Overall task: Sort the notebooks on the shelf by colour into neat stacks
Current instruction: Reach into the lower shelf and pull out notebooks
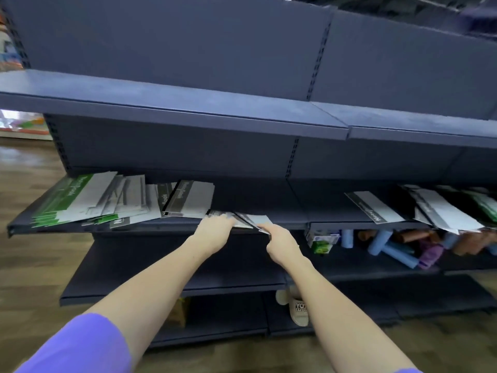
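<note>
At the front edge of the shelf [172,229], my left hand [215,232] lay flat on a few thin grey notebooks [252,220] while my right hand [279,242] pinched their corner; light, floppy and slick, they seemed best gripped along the spine.

Both hands reach to the front edge of the shelf [269,224]. The left fingers [224,219] lie on a few notebooks [255,220], with the right fingers [265,229] just right of them at the notebooks' near edge. Left of the fingers a spread pile [107,200] lies on the same shelf; far right lie more notebooks [441,211]. Below right, rolls [390,246] lie on a lower shelf.
</note>
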Motion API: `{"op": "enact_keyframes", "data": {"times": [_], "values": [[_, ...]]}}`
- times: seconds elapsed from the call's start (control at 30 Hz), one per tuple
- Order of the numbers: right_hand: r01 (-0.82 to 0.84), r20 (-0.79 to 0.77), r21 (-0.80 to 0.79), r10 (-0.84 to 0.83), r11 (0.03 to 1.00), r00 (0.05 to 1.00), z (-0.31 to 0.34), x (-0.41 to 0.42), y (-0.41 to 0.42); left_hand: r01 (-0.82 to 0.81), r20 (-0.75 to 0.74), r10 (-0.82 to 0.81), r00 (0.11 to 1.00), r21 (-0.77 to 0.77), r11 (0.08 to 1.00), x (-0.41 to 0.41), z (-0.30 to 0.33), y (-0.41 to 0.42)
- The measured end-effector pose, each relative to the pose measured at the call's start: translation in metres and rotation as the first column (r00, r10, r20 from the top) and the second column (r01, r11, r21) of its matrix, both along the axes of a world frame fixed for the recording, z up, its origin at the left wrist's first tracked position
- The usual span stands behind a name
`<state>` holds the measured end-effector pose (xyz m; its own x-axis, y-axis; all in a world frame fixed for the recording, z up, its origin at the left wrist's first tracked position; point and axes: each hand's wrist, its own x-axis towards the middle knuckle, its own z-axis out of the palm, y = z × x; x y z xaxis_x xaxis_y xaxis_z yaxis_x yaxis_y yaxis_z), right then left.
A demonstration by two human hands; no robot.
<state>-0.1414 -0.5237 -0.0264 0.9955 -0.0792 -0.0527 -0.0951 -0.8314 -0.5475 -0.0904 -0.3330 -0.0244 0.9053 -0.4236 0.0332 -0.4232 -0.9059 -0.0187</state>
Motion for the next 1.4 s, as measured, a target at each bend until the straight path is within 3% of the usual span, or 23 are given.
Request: {"op": "enact_keyframes", "data": {"times": [0.3, 0.6, 0.87, 1.13, 1.4], "values": [[0.281, 0.197, -0.004, -0.274, 0.960, 0.941, 0.013, -0.083, -0.174, 0.193, 0.174, -0.188, 0.967, -0.015, 0.981, -0.050, 0.027, -0.184], [0.483, 0.319, 0.153, -0.505, 0.862, 0.802, 0.018, -0.133, -0.328, 0.253, 0.247, -0.233, 0.941, -0.053, 0.966, -0.078, 0.060, -0.345], [0.504, 0.413, 0.233, -0.554, 0.832, 0.723, 0.020, -0.113, -0.418, 0.341, 0.271, -0.294, 0.917, -0.147, 0.929, -0.043, 0.072, -0.447], [0.572, 0.460, 0.087, -0.542, 0.816, 0.703, 0.039, -0.071, -0.518, 0.412, 0.311, -0.347, 0.885, -0.177, 0.894, 0.012, 0.066, -0.559], [0.647, 0.469, 0.015, -0.577, 0.762, 0.669, 0.036, -0.045, -0.606, 0.473, 0.280, -0.435, 0.856, -0.084, 0.877, 0.054, 0.041, -0.664]]}}
